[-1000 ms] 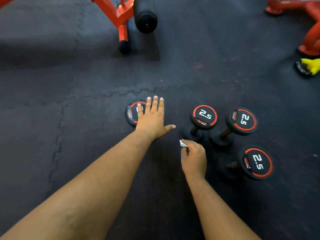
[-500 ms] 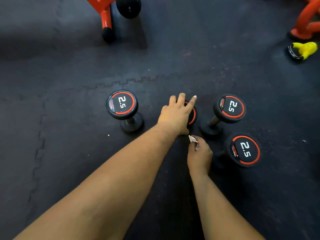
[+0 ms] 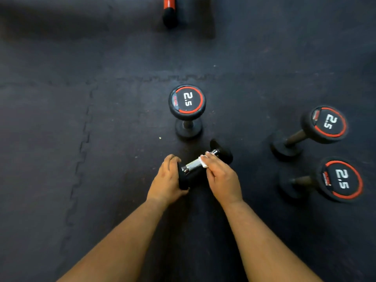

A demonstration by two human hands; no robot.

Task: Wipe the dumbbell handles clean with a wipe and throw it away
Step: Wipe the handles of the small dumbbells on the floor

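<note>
Dumbbell (image 3: 200, 166) held on its side low over the mat (image 3: 61, 139), in front of the person; near head in left hand (image 3: 167, 180), far head pointing away and to the right. Knurled steel handle (image 3: 193, 165) exposed between the hands. White wipe (image 3: 203, 161) sits on the far half of the handle under the right hand (image 3: 220, 178). Risks, as judged: wipe is small and could slip off or bunch, leaving the bare near half uncleaned; the round head could turn in the left palm. Left fingers curled round the near head, wrist low. Right fingers lie together across the handle, pressing the wipe; thumb hidden, so a pinch cannot be confirmed. Three other dumbbells stand on end: one (image 3: 187, 102) just beyond, two (image 3: 325, 125) (image 3: 341, 180) well right.
</note>
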